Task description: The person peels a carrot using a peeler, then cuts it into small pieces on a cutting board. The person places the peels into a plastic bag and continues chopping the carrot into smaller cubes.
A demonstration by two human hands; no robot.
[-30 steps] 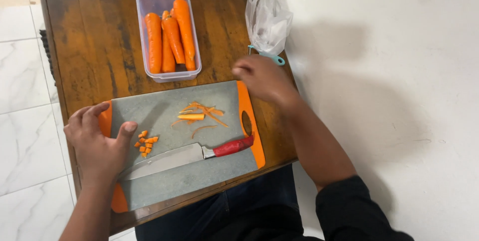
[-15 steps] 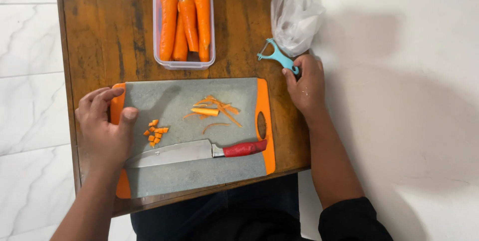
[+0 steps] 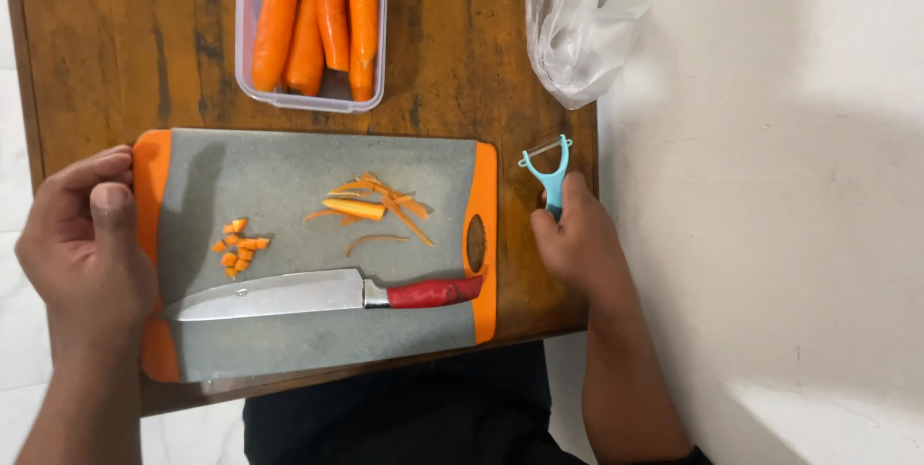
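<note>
Right hand grips a blue peeler at three o'clock of the cutting board, over the wooden table. Left hand clasps the board's nine o'clock edge. Knife lies on the board. Carrot tub at twelve o'clock; plastic bag at one o'clock. White wall alongside; marble floor.

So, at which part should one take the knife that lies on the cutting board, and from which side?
Probably by the red handle, coming from the right. The knife lies flat on the cutting board, blade pointing left toward the left hand; the handle end is nearest the right hand, which holds the blue peeler.
</note>
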